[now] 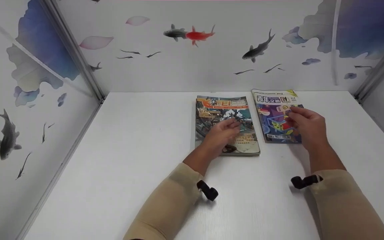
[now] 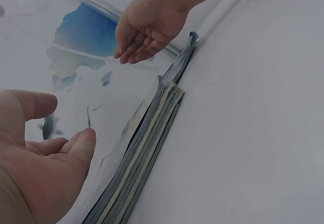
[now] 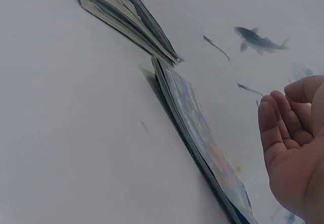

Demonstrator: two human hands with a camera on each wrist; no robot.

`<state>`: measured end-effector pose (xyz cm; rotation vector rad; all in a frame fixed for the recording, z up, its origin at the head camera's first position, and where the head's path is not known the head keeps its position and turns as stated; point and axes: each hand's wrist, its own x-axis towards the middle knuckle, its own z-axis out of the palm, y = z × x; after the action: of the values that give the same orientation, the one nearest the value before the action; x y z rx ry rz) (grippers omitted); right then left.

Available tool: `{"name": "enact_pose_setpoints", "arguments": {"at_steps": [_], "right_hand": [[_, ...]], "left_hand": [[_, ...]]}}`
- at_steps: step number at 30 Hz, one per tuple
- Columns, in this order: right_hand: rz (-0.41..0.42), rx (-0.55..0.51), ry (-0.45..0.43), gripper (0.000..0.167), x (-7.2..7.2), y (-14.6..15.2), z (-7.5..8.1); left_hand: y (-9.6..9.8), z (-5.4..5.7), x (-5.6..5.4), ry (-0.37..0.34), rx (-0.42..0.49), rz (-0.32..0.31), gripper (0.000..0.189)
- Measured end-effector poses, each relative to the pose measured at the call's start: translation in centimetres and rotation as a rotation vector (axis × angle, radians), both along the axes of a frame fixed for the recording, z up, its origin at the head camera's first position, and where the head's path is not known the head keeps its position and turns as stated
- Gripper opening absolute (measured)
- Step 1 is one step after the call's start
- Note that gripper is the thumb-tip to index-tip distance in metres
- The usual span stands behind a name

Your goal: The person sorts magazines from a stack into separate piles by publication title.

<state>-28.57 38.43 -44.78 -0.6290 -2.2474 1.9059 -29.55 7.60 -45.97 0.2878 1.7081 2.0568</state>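
Two stacks of magazines lie side by side on a white table. Over the left stack (image 1: 225, 106), with its orange-lettered cover, hovers my left hand (image 1: 219, 137), fingers loosely bent. In the left wrist view, a gap shows between the thumb and fingers of the left hand (image 2: 48, 168), apart from the thick magazine stack (image 2: 144, 153). My right hand (image 1: 311, 128) is above the right edge of the purple-covered magazines (image 1: 277, 125). The right wrist view shows the right hand (image 3: 296, 148) with fingers loosely curled, holding nothing, beside the thinner stack (image 3: 202, 138).
The white table (image 1: 128, 143) stretches to the left and in front of the stacks. Behind it stands a wall (image 1: 178, 70) painted with fish, and a similar side panel (image 1: 55, 143) borders the left. A small black camera (image 1: 208, 190) sits on the left sleeve, another camera (image 1: 305, 181) on the right.
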Motion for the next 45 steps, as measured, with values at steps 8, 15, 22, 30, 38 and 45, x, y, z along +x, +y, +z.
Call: {"name": "enact_pose_setpoints", "arguments": {"at_steps": [8,15,22,30,38,45], "right_hand": [[0.179,0.031,0.048,0.052,0.6,-4.8,0.3],[0.240,0.018,0.085,0.057,1.0,-6.7,0.7],[0.259,0.045,0.023,0.059,0.8,-6.5,0.1],[0.298,0.097,-0.077,0.077,0.2,-6.2,-0.7],[0.380,0.071,-0.130,0.069,-0.1,-5.9,-1.9],[0.382,0.061,-0.162,0.063,-0.2,-5.9,-2.1]], "left_hand": [[-5.8,0.6,-1.3,0.036,-0.044,0.092,0.064],[-9.4,0.4,-2.1,0.035,-0.056,0.176,0.061],[-10.4,-0.6,-2.9,0.015,-0.133,0.270,0.061],[-10.6,-1.4,-3.4,-0.053,-0.213,0.324,0.057],[-10.9,-2.1,-3.5,-0.087,-0.236,0.295,0.052],[-11.2,-2.3,-3.5,-0.070,-0.221,0.283,0.050]]}}
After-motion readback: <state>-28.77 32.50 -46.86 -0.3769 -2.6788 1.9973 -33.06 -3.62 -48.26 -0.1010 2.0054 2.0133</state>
